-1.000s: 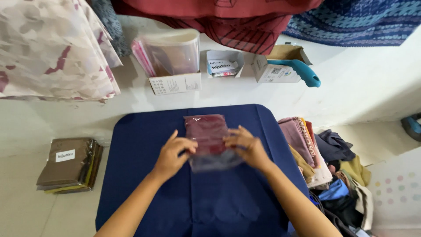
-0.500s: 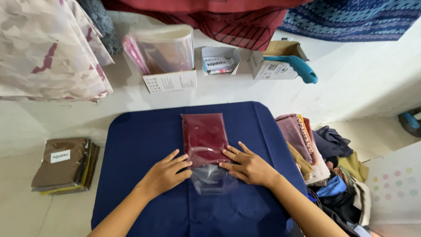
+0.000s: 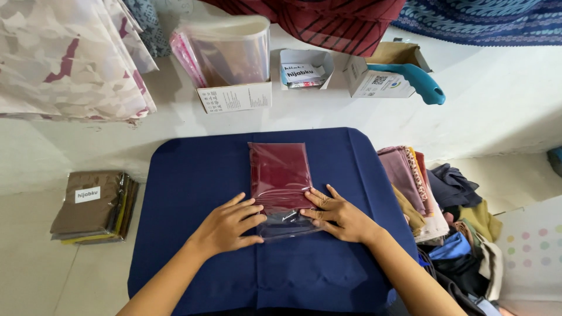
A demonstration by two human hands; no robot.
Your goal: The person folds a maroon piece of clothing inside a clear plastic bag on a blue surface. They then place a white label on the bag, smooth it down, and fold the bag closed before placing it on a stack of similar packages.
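Navy cloth (image 3: 193,175) is covering the low table, leaving open margin around the clear bag of folded maroon fabric (image 3: 280,175), which is lying lengthwise at the centre, well short of every edge. The left hand (image 3: 225,225) and right hand (image 3: 339,215) are pressing flat, fingers spread, on the bag's near end from either side, gripping nothing. Stacked packaged scarves (image 3: 93,205) are sitting left; loose fabrics (image 3: 433,193) are crowding the right edge.

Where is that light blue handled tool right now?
In the head view, the light blue tool lies at upper right, partly in an open cardboard box by the white wall, beyond the dark blue cloth.
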